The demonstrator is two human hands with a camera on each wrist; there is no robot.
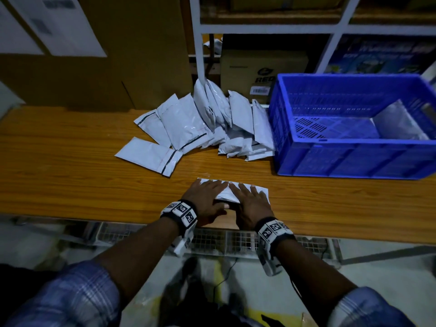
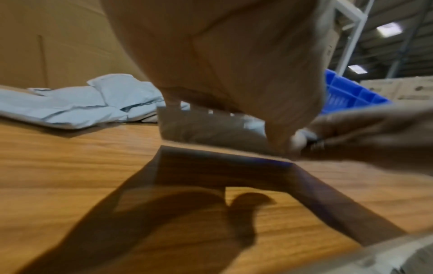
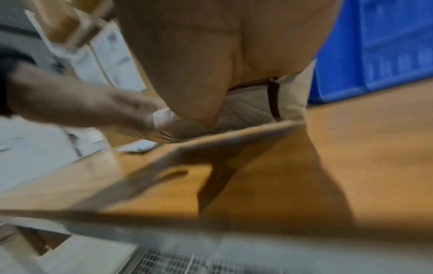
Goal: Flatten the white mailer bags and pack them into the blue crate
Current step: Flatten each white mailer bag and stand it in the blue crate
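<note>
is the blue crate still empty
No, the head view shows one white mailer bag already lying inside the blue crate, at its right end.

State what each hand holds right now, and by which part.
Nothing is gripped. The left hand and right hand press flat on one white mailer bag, lying on the table.

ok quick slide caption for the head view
Both hands, left hand and right hand, press a white mailer bag flat on the wooden table, beside the bag pile and blue crate.
</note>
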